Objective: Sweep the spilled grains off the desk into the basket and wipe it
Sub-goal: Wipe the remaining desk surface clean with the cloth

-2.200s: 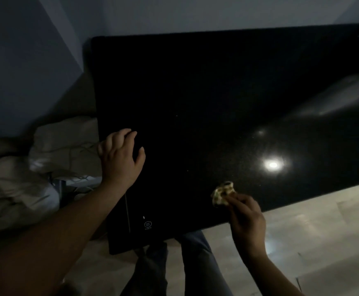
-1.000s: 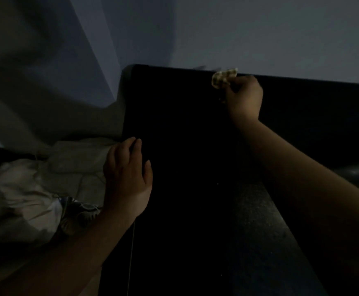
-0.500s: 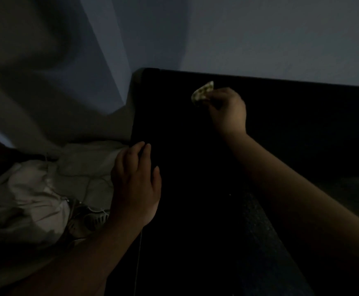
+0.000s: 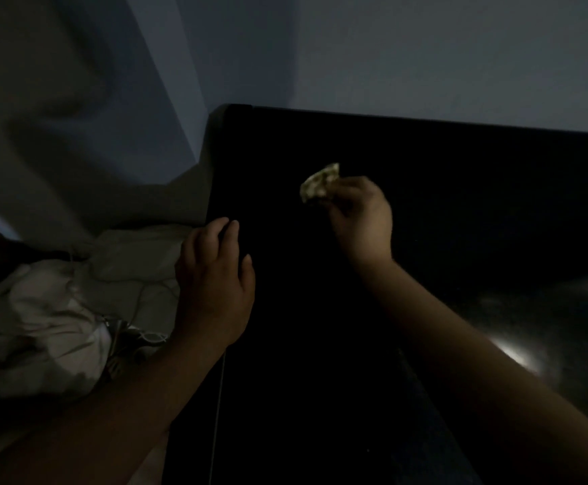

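2 hands, 1 cloth, 1 black table (image 4: 460, 190). Right grip (image 4: 362, 218) pinches small patterned cloth (image 4: 320, 185) over table's far-left part; contact w/ surface unclear. Left grip (image 4: 215, 285) rests at table's left edge, fingers loose, holding nothing.

The view was very dim and grainy. A soft glare spot lay on the table (image 4: 516, 355) at right. Edges were blurred.

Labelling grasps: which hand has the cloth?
The right hand, out over the black desk, pinches the small patterned cloth; the left hand holds nothing, lying at the desk's left edge.
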{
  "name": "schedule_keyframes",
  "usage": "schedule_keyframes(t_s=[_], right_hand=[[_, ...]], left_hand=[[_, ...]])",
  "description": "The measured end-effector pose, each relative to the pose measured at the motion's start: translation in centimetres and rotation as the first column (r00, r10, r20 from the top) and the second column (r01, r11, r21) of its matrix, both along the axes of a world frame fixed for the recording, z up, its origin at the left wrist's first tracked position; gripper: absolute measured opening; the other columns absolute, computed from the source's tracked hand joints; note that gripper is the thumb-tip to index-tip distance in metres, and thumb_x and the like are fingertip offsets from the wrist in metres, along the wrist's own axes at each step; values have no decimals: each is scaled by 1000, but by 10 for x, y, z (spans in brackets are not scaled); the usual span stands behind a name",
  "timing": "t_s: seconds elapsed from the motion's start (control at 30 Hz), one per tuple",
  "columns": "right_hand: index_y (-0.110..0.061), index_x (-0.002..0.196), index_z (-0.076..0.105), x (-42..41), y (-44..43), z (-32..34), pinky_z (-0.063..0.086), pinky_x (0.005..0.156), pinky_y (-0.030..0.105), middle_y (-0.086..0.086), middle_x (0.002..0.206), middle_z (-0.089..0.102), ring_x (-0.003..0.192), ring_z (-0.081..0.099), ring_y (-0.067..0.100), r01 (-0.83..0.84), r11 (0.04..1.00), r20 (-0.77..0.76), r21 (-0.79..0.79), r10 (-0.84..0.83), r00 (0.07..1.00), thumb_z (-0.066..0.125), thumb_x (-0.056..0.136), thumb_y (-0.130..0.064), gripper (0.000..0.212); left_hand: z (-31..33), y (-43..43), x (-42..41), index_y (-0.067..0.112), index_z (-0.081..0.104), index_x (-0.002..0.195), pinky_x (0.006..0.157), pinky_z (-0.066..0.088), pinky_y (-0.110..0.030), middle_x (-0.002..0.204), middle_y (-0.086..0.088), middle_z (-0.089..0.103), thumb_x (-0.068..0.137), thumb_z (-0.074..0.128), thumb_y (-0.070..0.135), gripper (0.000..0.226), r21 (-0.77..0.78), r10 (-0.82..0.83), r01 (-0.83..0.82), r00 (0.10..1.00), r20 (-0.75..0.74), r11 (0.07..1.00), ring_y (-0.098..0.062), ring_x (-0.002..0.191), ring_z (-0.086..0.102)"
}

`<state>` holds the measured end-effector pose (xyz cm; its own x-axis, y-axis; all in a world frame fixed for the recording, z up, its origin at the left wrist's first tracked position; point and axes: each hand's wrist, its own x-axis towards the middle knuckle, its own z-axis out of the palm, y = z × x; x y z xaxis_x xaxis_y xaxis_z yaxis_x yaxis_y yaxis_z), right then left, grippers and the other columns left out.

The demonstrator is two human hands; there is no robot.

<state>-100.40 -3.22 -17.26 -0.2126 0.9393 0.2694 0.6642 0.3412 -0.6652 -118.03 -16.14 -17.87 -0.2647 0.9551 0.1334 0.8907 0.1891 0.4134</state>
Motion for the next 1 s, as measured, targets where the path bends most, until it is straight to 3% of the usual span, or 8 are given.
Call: schedule_keyframes(t_s=[0.1, 0.23, 0.33, 0.53, 0.63, 0.83, 0.9, 1.0], right_hand=[[-9, 98, 76, 1, -17, 12, 50, 84, 33, 8, 102, 68, 95, 64, 26, -157, 987, -54, -41, 155, 986, 67, 82, -23, 23], [-6, 95, 75, 22, 17, 26, 49, 86, 30, 10, 101, 68, 94, 64, 24, 80, 996, -32, 40, -79, 996, 67, 83, -18, 18], [-7, 103, 72, 38, 29, 18, 48, 92, 37, 11, 112, 65, 103, 60, 28, 186, 980, 61, -69, -182, 981, 63, 87, -21, 24], [-14, 104, 74, 21, -53, 9, 44, 89, 25, 6, 111, 66, 100, 60, 24, -50, 998, 4, -47, 50, 999, 61, 84, -26, 26], [-11, 106, 73, 23, -78, 14, 50, 92, 41, 5, 111, 65, 103, 61, 23, -131, 983, -149, -127, 112, 983, 64, 85, -20, 25], [-8, 104, 73, 47, -37, 21, 50, 90, 42, 10, 109, 66, 101, 62, 27, 131, 990, -52, -44, -133, 990, 64, 86, -16, 22], [-10, 106, 73, 46, -43, 10, 49, 88, 41, 9, 110, 65, 103, 60, 28, 123, 991, 6, -59, -123, 992, 64, 87, -20, 24], [-16, 109, 72, 42, -75, 5, 50, 88, 41, 4, 111, 63, 103, 58, 24, 31, 996, -36, -89, -35, 999, 65, 88, -23, 23]], left_hand=[[-1, -1, 0, 10, 43, 136, 98, 38, -52, 142, -8, 38, 90, 30, 38, 56, 2, -2, 2, 1000, 5, 1000, -33, 123, 34], [-2, 0, 0, 9, 44, 136, 98, 37, -52, 141, -9, 38, 90, 31, 37, 55, 15, -9, 9, 1000, 3, 1000, -34, 123, 35], [-2, 0, 0, 9, 43, 136, 98, 36, -50, 141, -9, 38, 89, 30, 37, 56, 19, -5, 5, 1000, -14, 1000, -32, 124, 33], [-3, 1, 0, 10, 44, 136, 98, 35, -50, 142, -6, 37, 88, 31, 37, 57, 18, 14, -14, 1000, -6, 1000, -30, 125, 29], [-4, 0, 0, 9, 45, 135, 96, 35, -49, 141, -7, 39, 88, 32, 37, 57, 34, 10, -10, 1000, -5, 999, -29, 124, 28], [-2, -1, -3, 10, 45, 136, 95, 35, -49, 142, -9, 38, 87, 31, 39, 59, 52, -12, 10, 999, 39, 999, -34, 122, 32], [-1, -1, -3, 9, 45, 136, 94, 36, -48, 142, -10, 39, 87, 31, 39, 59, 62, -19, 16, 999, 44, 998, -36, 121, 34], [0, -1, -1, 8, 46, 135, 94, 37, -48, 141, -10, 40, 87, 34, 37, 57, 55, -5, 5, 1000, -2, 998, -36, 120, 35]])
